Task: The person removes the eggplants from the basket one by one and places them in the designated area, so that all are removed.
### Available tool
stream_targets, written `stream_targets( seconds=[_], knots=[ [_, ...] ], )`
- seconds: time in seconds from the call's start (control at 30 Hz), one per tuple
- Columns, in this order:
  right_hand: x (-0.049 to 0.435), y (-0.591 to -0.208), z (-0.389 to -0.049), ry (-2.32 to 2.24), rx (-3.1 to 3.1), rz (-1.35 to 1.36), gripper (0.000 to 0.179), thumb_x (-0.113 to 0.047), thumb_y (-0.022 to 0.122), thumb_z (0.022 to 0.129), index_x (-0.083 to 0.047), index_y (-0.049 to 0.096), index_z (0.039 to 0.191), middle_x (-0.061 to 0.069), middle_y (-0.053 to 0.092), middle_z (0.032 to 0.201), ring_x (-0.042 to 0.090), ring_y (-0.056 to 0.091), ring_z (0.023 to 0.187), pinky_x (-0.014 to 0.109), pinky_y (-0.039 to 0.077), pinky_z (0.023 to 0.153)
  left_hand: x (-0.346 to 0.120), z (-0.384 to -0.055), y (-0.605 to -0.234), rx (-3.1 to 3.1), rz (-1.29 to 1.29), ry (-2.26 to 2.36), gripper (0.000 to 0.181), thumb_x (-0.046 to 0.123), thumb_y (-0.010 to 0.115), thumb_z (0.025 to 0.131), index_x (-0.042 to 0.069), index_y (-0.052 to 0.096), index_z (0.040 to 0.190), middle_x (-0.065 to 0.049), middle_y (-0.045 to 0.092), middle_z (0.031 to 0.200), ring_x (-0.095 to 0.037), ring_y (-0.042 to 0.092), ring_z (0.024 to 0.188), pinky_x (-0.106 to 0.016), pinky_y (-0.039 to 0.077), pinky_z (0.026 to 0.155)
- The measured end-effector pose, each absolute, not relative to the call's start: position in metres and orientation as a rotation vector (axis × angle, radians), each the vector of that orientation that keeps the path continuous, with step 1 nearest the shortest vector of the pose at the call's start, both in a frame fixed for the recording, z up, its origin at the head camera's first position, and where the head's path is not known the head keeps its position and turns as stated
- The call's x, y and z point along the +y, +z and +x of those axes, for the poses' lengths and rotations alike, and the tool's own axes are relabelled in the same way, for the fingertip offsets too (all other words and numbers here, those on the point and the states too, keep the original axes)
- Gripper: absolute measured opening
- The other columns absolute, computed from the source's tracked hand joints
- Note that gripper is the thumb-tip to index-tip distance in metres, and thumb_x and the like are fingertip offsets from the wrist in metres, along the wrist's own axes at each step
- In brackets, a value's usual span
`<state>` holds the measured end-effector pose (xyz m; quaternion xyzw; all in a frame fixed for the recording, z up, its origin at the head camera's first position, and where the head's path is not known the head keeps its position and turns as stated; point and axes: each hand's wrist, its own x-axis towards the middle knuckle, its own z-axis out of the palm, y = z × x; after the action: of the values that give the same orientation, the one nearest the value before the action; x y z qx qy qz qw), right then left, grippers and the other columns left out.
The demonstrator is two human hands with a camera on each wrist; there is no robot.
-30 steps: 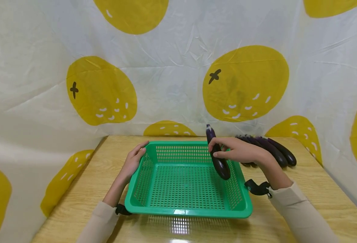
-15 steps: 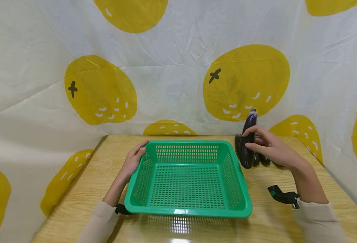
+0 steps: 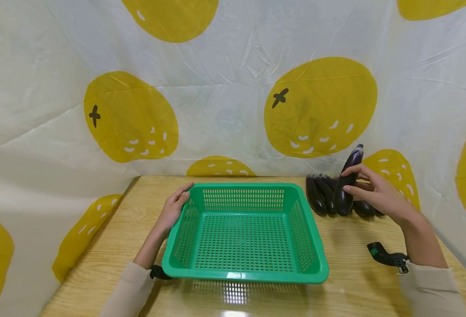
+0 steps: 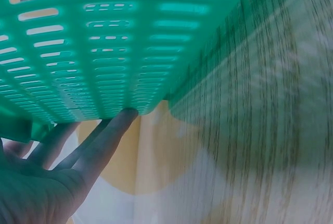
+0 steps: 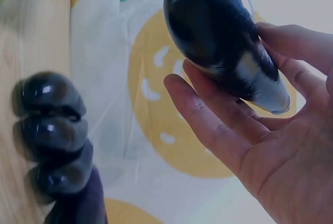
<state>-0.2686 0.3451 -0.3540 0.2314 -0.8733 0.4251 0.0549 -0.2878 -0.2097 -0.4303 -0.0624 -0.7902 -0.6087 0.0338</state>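
Observation:
A glossy dark purple eggplant is pinched between the thumb and fingers of my right hand, stem end up, above the far right of the table. Its rounded end fills the top of the right wrist view, with the right hand beside it. Several more eggplants lie side by side just behind and beneath it, partly hidden. A green perforated plastic basket stands in the middle, nothing inside. My left hand holds its left rim near the far corner; in the left wrist view the fingers touch its slotted outer wall.
The wooden table has a patterned cloth with yellow fruit shapes hanging behind it and along both sides. The row of eggplants lies right of the basket, close to the table's far edge. Black straps sit at the wrists.
My right hand has carried the eggplant from over the basket's right side to the right, above the other eggplants, its stem end now leaning right. The left hand and basket have stayed put.

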Motion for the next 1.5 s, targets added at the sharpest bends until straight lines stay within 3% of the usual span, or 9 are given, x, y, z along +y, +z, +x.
stream_targets(
  seconds=[0.63, 0.8, 0.87, 0.97, 1.07, 1.1, 1.2, 1.4, 1.5],
  knots=[
    [0.41, -0.371, -0.273, 1.348, -2.664, 0.431, 0.038, -0.017, 0.056, 0.108, -0.021, 0.049, 0.145, -0.022, 0.037, 0.132, -0.018, 0.047, 0.104, 0.016, 0.054, 0.077, -0.208, -0.287, -0.426, -2.416, -0.181, -1.884, 0.049, 0.035, 0.043, 0.112, 0.018, 0.045, 0.158, -0.014, 0.053, 0.155, -0.032, 0.054, 0.135, -0.024, 0.045, 0.099],
    [0.419, -0.375, -0.274, 1.291, -2.705, 0.372, 0.044, -0.022, 0.055, 0.108, -0.023, 0.047, 0.151, 0.002, 0.033, 0.146, -0.015, 0.04, 0.106, 0.013, 0.05, 0.078, -0.21, -0.287, -0.428, -2.414, -0.176, -1.89, 0.049, 0.035, 0.043, 0.112, 0.018, 0.044, 0.159, -0.015, 0.053, 0.155, -0.033, 0.055, 0.133, -0.022, 0.047, 0.096],
    [0.422, -0.376, -0.274, 1.273, -2.722, 0.358, 0.045, -0.024, 0.055, 0.109, -0.022, 0.046, 0.153, 0.009, 0.03, 0.152, -0.007, 0.046, 0.117, 0.011, 0.048, 0.078, -0.21, -0.287, -0.429, -2.414, -0.177, -1.894, 0.05, 0.035, 0.043, 0.112, 0.017, 0.044, 0.159, -0.015, 0.053, 0.155, -0.033, 0.056, 0.133, -0.021, 0.047, 0.096],
    [0.427, -0.377, -0.275, 1.241, -2.737, 0.325, 0.044, -0.026, 0.054, 0.109, -0.02, 0.047, 0.152, -0.005, 0.037, 0.149, 0.019, 0.053, 0.127, 0.009, 0.045, 0.078, -0.211, -0.287, -0.429, -2.409, -0.182, -1.905, 0.05, 0.035, 0.043, 0.112, 0.017, 0.044, 0.159, -0.015, 0.053, 0.155, -0.033, 0.056, 0.132, -0.021, 0.048, 0.095],
    [0.431, -0.38, -0.275, 1.231, -2.73, 0.296, 0.041, -0.026, 0.055, 0.109, -0.018, 0.051, 0.149, -0.024, 0.04, 0.137, 0.013, 0.059, 0.12, 0.01, 0.045, 0.076, -0.211, -0.288, -0.429, -2.405, -0.185, -1.911, 0.049, 0.035, 0.043, 0.112, 0.018, 0.044, 0.158, -0.016, 0.053, 0.154, -0.035, 0.056, 0.132, -0.02, 0.048, 0.094],
    [0.432, -0.381, -0.275, 1.226, -2.722, 0.286, 0.04, -0.026, 0.055, 0.109, -0.017, 0.052, 0.148, -0.027, 0.038, 0.134, 0.0, 0.058, 0.111, 0.01, 0.045, 0.076, -0.211, -0.288, -0.43, -2.404, -0.185, -1.912, 0.049, 0.035, 0.043, 0.112, 0.019, 0.045, 0.158, -0.016, 0.053, 0.154, -0.035, 0.056, 0.132, -0.02, 0.048, 0.094],
    [0.436, -0.385, -0.276, 1.25, -2.694, 0.255, 0.039, -0.025, 0.056, 0.108, -0.018, 0.054, 0.146, -0.021, 0.039, 0.134, -0.021, 0.048, 0.095, 0.011, 0.047, 0.074, -0.211, -0.288, -0.43, -2.407, -0.185, -1.912, 0.048, 0.035, 0.043, 0.112, 0.019, 0.045, 0.158, -0.016, 0.053, 0.155, -0.035, 0.055, 0.134, -0.019, 0.047, 0.094],
    [0.445, -0.394, -0.275, 1.308, -2.666, 0.225, 0.044, -0.024, 0.057, 0.107, -0.021, 0.051, 0.151, -0.001, 0.034, 0.151, -0.012, 0.046, 0.105, 0.011, 0.049, 0.075, -0.211, -0.288, -0.43, -2.41, -0.184, -1.906, 0.048, 0.034, 0.043, 0.113, 0.019, 0.045, 0.158, -0.015, 0.053, 0.155, -0.034, 0.056, 0.133, -0.019, 0.047, 0.095],
    [0.449, -0.397, -0.275, 1.334, -2.668, 0.213, 0.049, -0.022, 0.059, 0.107, -0.024, 0.047, 0.154, -0.004, 0.027, 0.157, 0.019, 0.048, 0.134, 0.009, 0.047, 0.075, -0.211, -0.288, -0.43, -2.41, -0.183, -1.906, 0.048, 0.033, 0.042, 0.113, 0.019, 0.045, 0.158, -0.016, 0.053, 0.154, -0.034, 0.056, 0.132, -0.02, 0.048, 0.094]
  ],
)
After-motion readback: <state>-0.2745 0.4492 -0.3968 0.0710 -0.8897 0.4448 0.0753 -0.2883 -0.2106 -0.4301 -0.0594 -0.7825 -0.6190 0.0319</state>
